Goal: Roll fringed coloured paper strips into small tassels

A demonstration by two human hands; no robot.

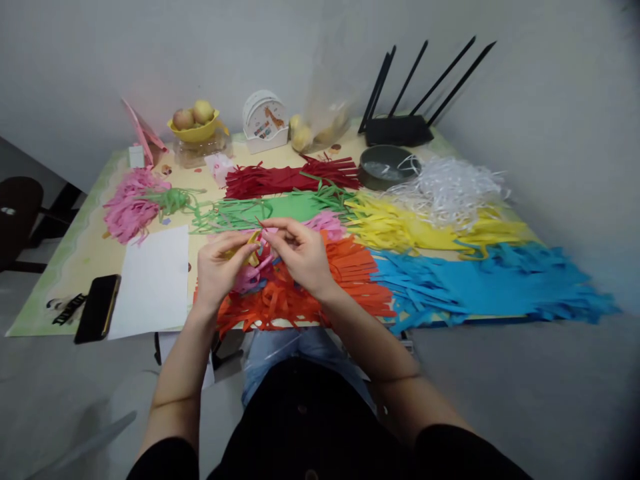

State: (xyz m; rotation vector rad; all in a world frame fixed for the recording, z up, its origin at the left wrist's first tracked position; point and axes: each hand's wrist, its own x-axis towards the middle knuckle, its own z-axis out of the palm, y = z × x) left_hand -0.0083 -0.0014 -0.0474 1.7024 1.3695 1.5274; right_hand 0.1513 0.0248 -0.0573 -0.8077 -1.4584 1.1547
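Narrow yellow paper strip and pointy little red paper strip are up between the hands, over the near middle of the worktop. Biggest worry: the bright blue fringed paper sheet on the right reaches the near edge, so a stray arm could drag it off. Then the orange fringed paper underneath might snag. Grip-wise, left hand seems to pinch yellow, right hand red; yanking could rip either.
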